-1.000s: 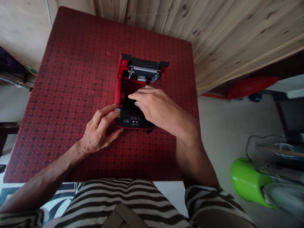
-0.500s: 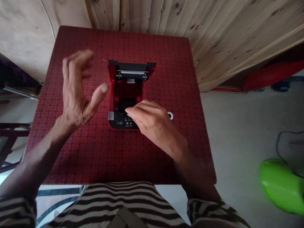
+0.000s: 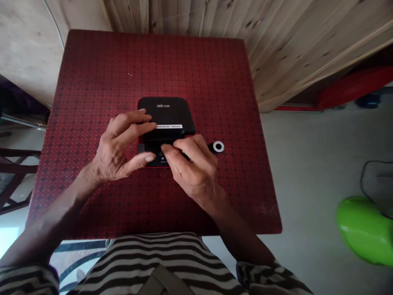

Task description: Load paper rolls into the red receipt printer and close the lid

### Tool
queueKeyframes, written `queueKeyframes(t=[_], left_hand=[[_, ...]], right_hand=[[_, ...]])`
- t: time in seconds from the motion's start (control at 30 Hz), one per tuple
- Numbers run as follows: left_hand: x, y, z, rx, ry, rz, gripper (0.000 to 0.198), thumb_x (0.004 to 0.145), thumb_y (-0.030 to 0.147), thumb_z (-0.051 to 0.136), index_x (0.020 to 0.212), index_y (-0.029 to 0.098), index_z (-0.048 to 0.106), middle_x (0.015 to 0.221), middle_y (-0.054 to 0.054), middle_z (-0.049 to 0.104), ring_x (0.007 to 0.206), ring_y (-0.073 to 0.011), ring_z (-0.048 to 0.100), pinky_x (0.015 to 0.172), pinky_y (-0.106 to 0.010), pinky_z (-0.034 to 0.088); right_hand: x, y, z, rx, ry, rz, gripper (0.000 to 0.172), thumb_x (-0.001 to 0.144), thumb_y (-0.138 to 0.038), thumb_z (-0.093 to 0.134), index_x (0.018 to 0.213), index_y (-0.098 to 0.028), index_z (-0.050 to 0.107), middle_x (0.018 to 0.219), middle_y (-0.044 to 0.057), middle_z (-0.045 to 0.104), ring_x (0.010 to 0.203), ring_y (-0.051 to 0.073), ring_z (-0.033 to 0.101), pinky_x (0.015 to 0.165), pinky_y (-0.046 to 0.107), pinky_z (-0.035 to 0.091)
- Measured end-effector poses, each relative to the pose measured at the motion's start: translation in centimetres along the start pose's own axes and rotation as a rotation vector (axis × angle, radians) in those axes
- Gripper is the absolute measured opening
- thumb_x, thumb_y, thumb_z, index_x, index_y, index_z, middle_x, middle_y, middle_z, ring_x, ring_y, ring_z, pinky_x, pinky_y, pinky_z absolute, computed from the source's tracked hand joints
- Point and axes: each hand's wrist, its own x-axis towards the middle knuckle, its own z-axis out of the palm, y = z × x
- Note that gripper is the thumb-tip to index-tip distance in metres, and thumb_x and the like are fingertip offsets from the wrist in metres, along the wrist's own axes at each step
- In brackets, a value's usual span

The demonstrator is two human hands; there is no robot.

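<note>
The left hand [image 3: 118, 153], empty with fingers spread, rests on the lid [image 3: 162, 114], probably steadying it, while the right hand [image 3: 195, 166] bends its fingers at the near panel [image 3: 156, 161], hold unclear.

- Table [image 3: 101, 82] with a red diamond pattern
- Black-and-red device [image 3: 167, 114], resting near its middle
- White ring [image 3: 222, 146] with dark centre, beside the device
- Pale speck [image 3: 129, 74] farther back

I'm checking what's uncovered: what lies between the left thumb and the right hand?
In the head view, part of the black, white-marked front panel shows between the thumb of the left hand and the right hand.
</note>
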Motion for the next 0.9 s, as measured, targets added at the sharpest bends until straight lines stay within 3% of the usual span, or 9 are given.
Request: queueKeyframes(t=[0.17, 0.33, 0.53, 0.7, 0.8, 0.9], left_hand=[[-1.7, -0.8, 1.0, 0.061, -0.02, 0.097, 0.075, 0.087, 0.071, 0.074, 0.146, 0.028, 0.059, 0.143, -0.014, 0.065, 0.141, -0.0395, 0.06, 0.116, -0.059, 0.051], [-2.0, -0.8, 1.4, 0.11, -0.042, 0.024, 0.082, 0.074, 0.08, 0.081, 0.136, 0.028, 0.064, 0.142, -0.013, 0.067, 0.141, -0.0406, 0.06, 0.115, -0.06, 0.052], [-2.2, -1.2, 1.8, 0.149, 0.007, 0.123, 0.08, 0.078, 0.07, 0.084, 0.143, 0.031, 0.057, 0.143, -0.013, 0.065, 0.138, -0.0381, 0.062, 0.107, -0.057, 0.057], [-2.0, -0.9, 2.3, 0.2, 0.024, 0.116, 0.077, 0.083, 0.072, 0.079, 0.144, 0.032, 0.055, 0.141, -0.014, 0.064, 0.137, -0.0376, 0.062, 0.105, -0.056, 0.057], [-2.4, -0.1, 2.4, 0.189, 0.039, 0.09, 0.077, 0.086, 0.069, 0.077, 0.148, 0.029, 0.052, 0.143, -0.015, 0.062, 0.139, -0.038, 0.06, 0.111, -0.058, 0.055], [-3.6, 0.9, 2.5, 0.196, 0.099, 0.023, 0.082, 0.085, 0.062, 0.082, 0.151, 0.027, 0.049, 0.144, -0.015, 0.061, 0.138, -0.0362, 0.06, 0.113, -0.055, 0.055]], right_hand=[[0.1, -0.2, 0.0, 0.044, -0.031, 0.068, 0.023, 0.103, -0.009, 0.057, 0.099, -0.023, 0.076, 0.084, 0.004, 0.069, 0.082, 0.019, 0.057, 0.077, 0.034, 0.054], [0.2, -0.1, -0.1, 0.071, -0.077, 0.101, 0.025, 0.104, -0.01, 0.055, 0.096, -0.024, 0.075, 0.083, 0.004, 0.068, 0.081, 0.019, 0.056, 0.077, 0.035, 0.053], [0.3, -0.2, -0.1, 0.054, -0.095, 0.095, 0.026, 0.105, -0.011, 0.054, 0.097, -0.023, 0.075, 0.085, 0.005, 0.069, 0.082, 0.02, 0.058, 0.079, 0.035, 0.053], [0.3, -0.3, -0.6, 0.054, -0.104, 0.087, 0.023, 0.105, -0.013, 0.055, 0.106, -0.023, 0.076, 0.088, 0.006, 0.071, 0.083, 0.021, 0.061, 0.08, 0.037, 0.055], [-1.0, -0.4, -1.3, 0.099, -0.018, 0.145, 0.024, 0.103, -0.016, 0.06, 0.122, -0.027, 0.07, 0.096, 0.006, 0.074, 0.087, 0.022, 0.066, 0.085, 0.04, 0.056], [-3.5, -0.6, -1.5, 0.171, 0.124, 0.261, 0.022, 0.101, -0.017, 0.062, 0.119, -0.029, 0.065, 0.092, 0.003, 0.072, 0.082, 0.021, 0.067, 0.078, 0.038, 0.056]])
